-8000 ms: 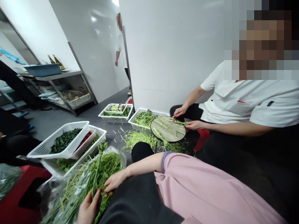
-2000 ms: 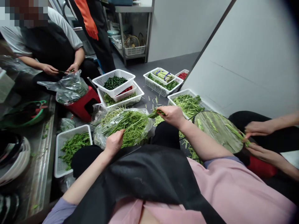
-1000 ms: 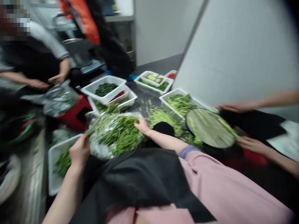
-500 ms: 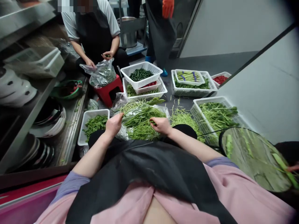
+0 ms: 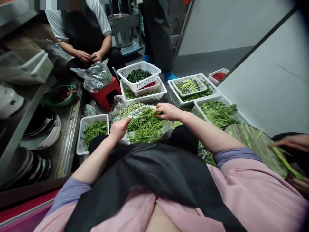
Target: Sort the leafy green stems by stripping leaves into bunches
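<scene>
A heap of thin green vegetable stems (image 5: pixel 146 129) lies on a clear plastic bag (image 5: pixel 166 126) just beyond my knees. My left hand (image 5: pixel 119 129) is closed in a pinch at the heap's left edge; what its fingertips hold is too small to make out. Above the heap's right side, my right hand (image 5: pixel 169 112) has its fingers closed on a few green stems (image 5: pixel 158 112), their short ends showing past the fingertips. Pale cut stems (image 5: pixel 131 109) lie behind the bag.
White baskets of leafy greens (image 5: pixel 95 131), green chillies (image 5: pixel 138 75), bundled stalks (image 5: pixel 189 85) and leafy stalks (image 5: pixel 218 112) surround the heap. At left stands a metal shelf (image 5: pixel 70 145) with plates. A co-worker (image 5: pixel 82 35) sits beyond a red stool (image 5: pixel 103 96); another's hands (image 5: pixel 293 141) work over a round board (image 5: pixel 258 148).
My right hand has risen and moved away from me over the heap, while my left stays near its left edge. The co-worker opposite has brought both hands together. The view has shifted slightly.
</scene>
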Tool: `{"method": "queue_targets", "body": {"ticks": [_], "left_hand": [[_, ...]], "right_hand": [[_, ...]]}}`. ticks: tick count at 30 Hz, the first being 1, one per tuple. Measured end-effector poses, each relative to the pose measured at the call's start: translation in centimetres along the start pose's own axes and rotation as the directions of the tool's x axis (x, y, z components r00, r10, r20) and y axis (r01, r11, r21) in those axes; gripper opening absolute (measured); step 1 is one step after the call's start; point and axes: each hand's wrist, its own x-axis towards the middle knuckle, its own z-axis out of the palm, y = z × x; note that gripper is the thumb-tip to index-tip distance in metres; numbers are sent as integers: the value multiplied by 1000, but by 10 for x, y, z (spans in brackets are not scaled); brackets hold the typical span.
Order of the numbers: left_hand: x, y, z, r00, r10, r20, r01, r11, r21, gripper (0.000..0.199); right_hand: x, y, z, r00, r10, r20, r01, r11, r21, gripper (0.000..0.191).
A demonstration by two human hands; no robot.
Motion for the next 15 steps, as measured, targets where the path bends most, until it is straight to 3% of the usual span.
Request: {"method": "queue_targets", "body": {"ticks": [4, 6, 8, 9, 10, 11, 13, 14, 15], "left_hand": [[3, -2, 3, 999, -15, 28, 14, 999, 33, 30], [3, -1, 5, 998, -16, 55, 13, 998, 65, 30], [2, 3, 8, 995, 0, 103, -10, 995, 100, 30], [1, 5, 10, 991, 8, 130, -23, 993, 115, 31], [1, 8, 11, 988, 12, 156, -33, 991, 130, 31], [0, 10, 12, 984, 10, 179, -36, 989, 143, 32], [0, 14, 13, 976, -16, 218, -21, 986, 166, 33], [1, 15, 12, 971, -34, 235, -8, 985, 175, 33], [2, 16, 10, 967, -50, 251, 4, 984, 179, 33]], "right_hand": [[-9, 5, 18, 1000, -5, 22, 1, 984, 177, 15], [-12, 4, 31, 995, 95, -34, -85, 972, 218, 12], [-12, 3, 46, 954, 255, -158, -199, 932, 303, 11], [-12, 5, 52, 904, 361, -229, -253, 884, 392, 11], [-11, 8, 57, 825, 488, -286, -298, 805, 513, 11], [-11, 13, 59, 715, 627, -310, -321, 688, 651, 12], [-13, 25, 54, 460, 851, -255, -270, 407, 873, 17], [-16, 32, 48, 366, 903, -226, -204, 315, 927, 20], [-19, 37, 39, 327, 917, -229, -142, 287, 947, 21]]}}
